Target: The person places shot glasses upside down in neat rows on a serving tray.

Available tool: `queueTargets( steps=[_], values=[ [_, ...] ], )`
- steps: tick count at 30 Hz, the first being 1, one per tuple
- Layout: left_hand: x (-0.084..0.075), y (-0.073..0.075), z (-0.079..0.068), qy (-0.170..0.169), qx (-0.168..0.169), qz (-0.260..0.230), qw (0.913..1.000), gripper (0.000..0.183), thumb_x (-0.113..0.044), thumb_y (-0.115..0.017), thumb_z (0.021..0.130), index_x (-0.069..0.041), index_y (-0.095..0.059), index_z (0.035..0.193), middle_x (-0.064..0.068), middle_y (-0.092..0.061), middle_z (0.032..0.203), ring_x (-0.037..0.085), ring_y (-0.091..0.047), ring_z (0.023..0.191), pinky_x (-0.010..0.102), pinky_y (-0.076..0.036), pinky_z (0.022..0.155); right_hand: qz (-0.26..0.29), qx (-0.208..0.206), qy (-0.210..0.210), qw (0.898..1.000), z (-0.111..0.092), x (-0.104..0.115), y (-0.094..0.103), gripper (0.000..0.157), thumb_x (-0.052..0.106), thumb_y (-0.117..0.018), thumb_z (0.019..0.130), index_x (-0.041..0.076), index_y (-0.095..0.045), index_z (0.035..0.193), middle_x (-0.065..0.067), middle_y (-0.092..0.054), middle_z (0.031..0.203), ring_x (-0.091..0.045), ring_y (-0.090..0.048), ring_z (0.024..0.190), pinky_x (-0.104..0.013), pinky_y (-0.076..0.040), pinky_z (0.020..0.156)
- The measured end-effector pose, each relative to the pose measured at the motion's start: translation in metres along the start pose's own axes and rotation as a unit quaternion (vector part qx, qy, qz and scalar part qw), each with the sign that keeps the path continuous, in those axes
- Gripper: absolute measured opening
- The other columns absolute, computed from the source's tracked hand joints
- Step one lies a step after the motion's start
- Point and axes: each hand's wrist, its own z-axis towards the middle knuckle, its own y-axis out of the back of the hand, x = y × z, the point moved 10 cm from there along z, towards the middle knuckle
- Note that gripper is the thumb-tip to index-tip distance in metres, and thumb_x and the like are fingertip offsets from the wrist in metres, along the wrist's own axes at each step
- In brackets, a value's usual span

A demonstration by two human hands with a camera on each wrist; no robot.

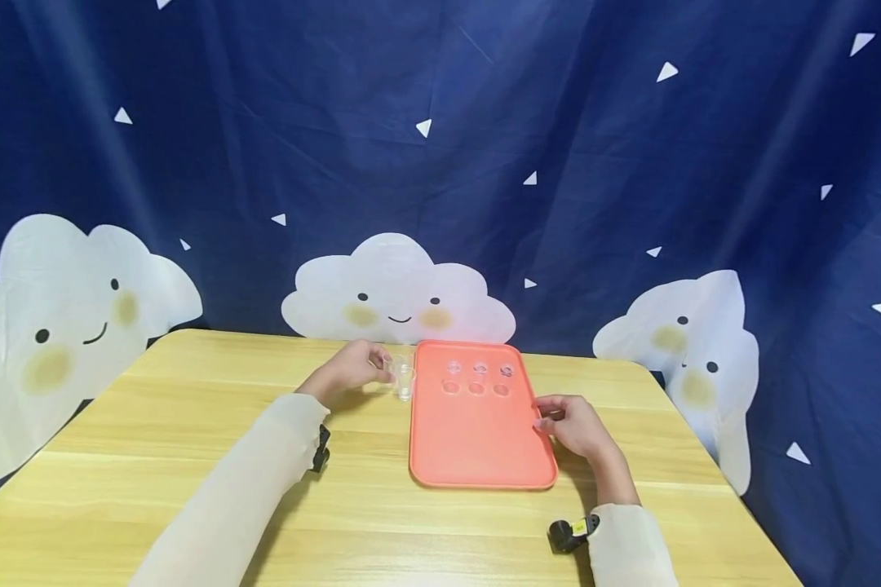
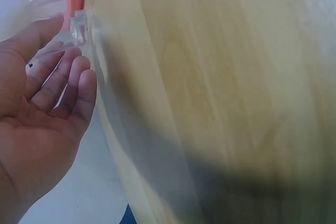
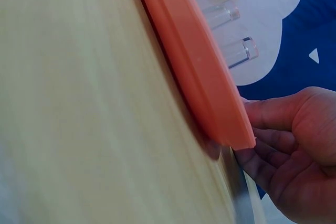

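Observation:
My left hand (image 1: 356, 365) is left of the tray, with the thumb and fingers around a small clear glass (image 2: 80, 27). Close beside that glass stands another clear glass (image 1: 405, 379), next to the tray's left edge. The coral-red tray (image 1: 477, 448) lies on the table, and three clear glasses (image 3: 244, 52) stand in a row on its far part. At the tray's right edge, my right hand (image 1: 576, 425) grips the rim with the thumb on top and fingers below. The fingertips under the rim are partly hidden.
The light wooden table (image 1: 352, 522) extends on both sides of the tray. Behind its far edge hangs a dark blue curtain (image 1: 382, 163) with white cloud faces and small triangles. A black wrist camera (image 1: 573, 534) sits by the right sleeve.

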Motion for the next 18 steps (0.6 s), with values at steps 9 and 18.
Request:
queueTargets(
  steps=[9, 18],
  values=[
    [0.001, 0.014, -0.003, -0.013, -0.025, 0.012, 0.9995, 0.025, -0.018, -0.079, 0.086, -0.002, -0.071, 0.102, 0.008, -0.07, 0.098, 0.023, -0.065, 0.096, 0.04, -0.053, 0.088, 0.002, 0.0, -0.006, 1.0, 0.0, -0.001, 0.0, 0.035, -0.002, -0.071, 0.09, -0.002, -0.069, 0.125, -0.013, -0.074, 0.11, -0.024, -0.069, 0.096, -0.041, -0.06, 0.085],
    [-0.002, 0.025, -0.01, -0.021, -0.06, -0.011, 0.9979, 0.024, -0.017, -0.079, 0.088, -0.004, -0.067, 0.104, 0.008, -0.069, 0.099, 0.023, -0.065, 0.096, 0.041, -0.055, 0.089, 0.005, -0.003, -0.01, 1.0, 0.0, -0.003, -0.001, 0.034, -0.002, -0.072, 0.09, -0.001, -0.07, 0.124, -0.013, -0.073, 0.111, -0.024, -0.068, 0.095, -0.04, -0.06, 0.084]
  ],
)
